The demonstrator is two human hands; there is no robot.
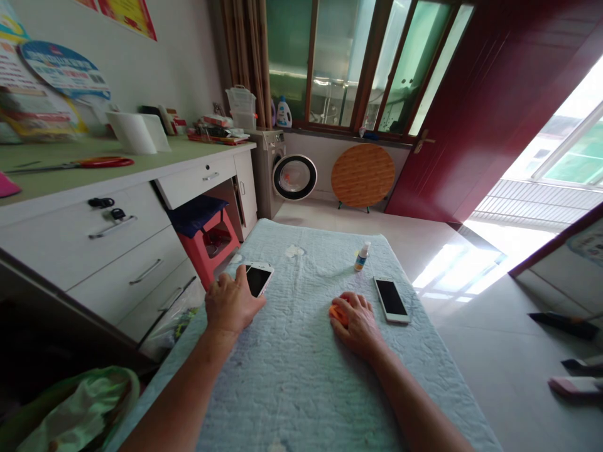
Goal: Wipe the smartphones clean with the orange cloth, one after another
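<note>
The left hand (pixel 230 302) holds a phone (pixel 259 280), maybe to keep it still; the right hand (pixel 357 321) clutches an orange cloth (pixel 338 315).

Open lane left of the spray bottle (pixel 362 257), tight room on its near side.
Left of the bottle, an unbroken stretch of the covered table (pixel 292 351) gives me passage until my own left grip (pixel 230 306) and the left phone (pixel 258 280) block it. On the bottle's near side, my right grip (pixel 357 321) over the orange cloth (pixel 338 316) leaves just a narrow strip beside the right phone (pixel 392 300). Beyond the bottle, room runs to the far edge.
</note>
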